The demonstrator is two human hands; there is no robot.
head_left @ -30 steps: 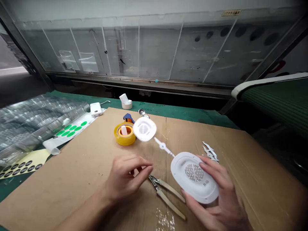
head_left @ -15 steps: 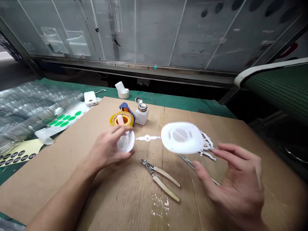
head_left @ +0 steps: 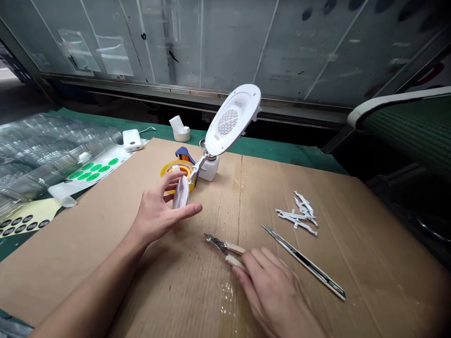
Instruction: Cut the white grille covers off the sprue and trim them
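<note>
My left hand [head_left: 158,213] grips the smaller white perforated plastic shell [head_left: 181,191] between thumb and fingers. A thin sprue [head_left: 199,164] joins it to a larger white oval shell [head_left: 232,118], which sticks up in the air above the table. My right hand [head_left: 275,291] lies on the cardboard with its fingers over the cream handles of the small cutting pliers [head_left: 220,244]; whether it grips them is hidden. A long metal blade [head_left: 303,262] lies just right of that hand.
A brown cardboard sheet [head_left: 352,244] covers the green mat. On it: a yellow tape roll [head_left: 169,170], a small white pump bottle [head_left: 210,169], several white plastic offcuts [head_left: 298,213]. At the left lie sticker sheets [head_left: 93,170], clear plastic trays [head_left: 42,150], a white power bank [head_left: 132,140]. A conveyor [head_left: 416,126] runs at right.
My right hand let go of the large shell and dropped onto the pliers. My left hand took the small shell and tipped the joined pair up, so the large shell rose.
</note>
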